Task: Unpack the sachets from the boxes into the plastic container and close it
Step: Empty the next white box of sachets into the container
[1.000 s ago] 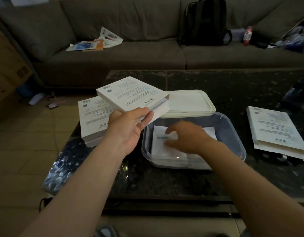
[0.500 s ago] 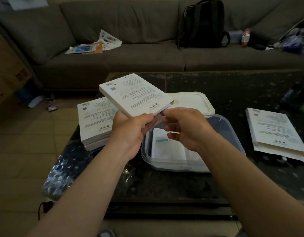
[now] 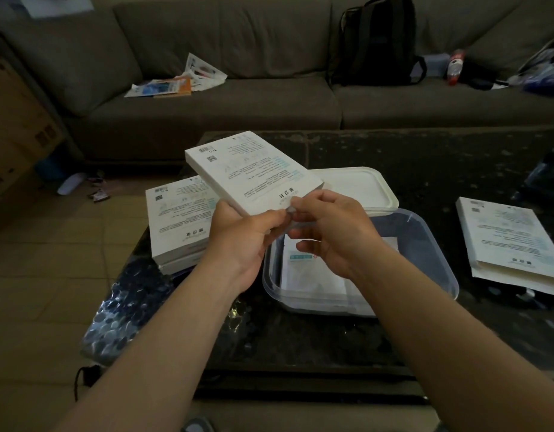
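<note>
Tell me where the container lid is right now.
Head view, centre: the lid lies just behind the open plastic container, immediately right of the raised box.

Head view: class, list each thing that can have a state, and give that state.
held box, lifted and tilted, gripped by left hand.
right hand, pinches the held box's near end.
plastic container, open, lid off.
lid, lying on the table behind the container.
sachets, lying flat inside the container.
stacked boxes, lying flat on the table.
</note>
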Demonstrator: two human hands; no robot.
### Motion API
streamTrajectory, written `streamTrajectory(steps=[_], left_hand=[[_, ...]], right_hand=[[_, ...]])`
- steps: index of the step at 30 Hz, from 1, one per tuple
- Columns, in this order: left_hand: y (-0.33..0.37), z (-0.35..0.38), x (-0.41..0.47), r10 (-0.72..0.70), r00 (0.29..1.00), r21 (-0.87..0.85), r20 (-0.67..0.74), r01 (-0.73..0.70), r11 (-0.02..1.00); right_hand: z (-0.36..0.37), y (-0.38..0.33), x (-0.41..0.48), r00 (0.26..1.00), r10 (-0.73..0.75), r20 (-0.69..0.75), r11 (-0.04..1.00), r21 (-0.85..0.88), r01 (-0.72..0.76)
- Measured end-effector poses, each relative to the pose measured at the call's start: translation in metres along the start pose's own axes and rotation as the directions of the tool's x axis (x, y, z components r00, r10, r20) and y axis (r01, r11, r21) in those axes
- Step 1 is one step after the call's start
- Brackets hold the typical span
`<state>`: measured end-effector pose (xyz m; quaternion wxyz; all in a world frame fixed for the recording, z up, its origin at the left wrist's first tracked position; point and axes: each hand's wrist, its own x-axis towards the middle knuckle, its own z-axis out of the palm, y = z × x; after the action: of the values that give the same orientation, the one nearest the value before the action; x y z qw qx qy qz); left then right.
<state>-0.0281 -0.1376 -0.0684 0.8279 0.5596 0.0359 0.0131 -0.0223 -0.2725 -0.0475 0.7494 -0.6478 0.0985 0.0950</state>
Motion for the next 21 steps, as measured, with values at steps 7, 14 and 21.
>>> streamTrajectory(steps=[7, 14, 21], left_hand=[[0.0004, -0.0023, 0.0013, 0.003, 1.000, 0.022, -0.023, -0.003, 1.000], [0.0014, 0.0030, -0.0030, 0.030, 0.999, 0.060, -0.017, -0.029, 0.998], [0.0024, 0.0026, -0.0008, -0.009, 0.996, -0.003, -0.090, 0.009, 1.000]], right_hand=[[0.0078, -0.0047, -0.0008, 0.986, 0.166, 0.030, 0.943, 0.287, -0.167], [0.0086, -0.0033, 0.0040, 0.987, 0.154, -0.054, 0.962, 0.235, -0.137], [0.0074, -0.0015, 0.0039, 0.989, 0.148, -0.024, 0.964, 0.225, -0.139]])
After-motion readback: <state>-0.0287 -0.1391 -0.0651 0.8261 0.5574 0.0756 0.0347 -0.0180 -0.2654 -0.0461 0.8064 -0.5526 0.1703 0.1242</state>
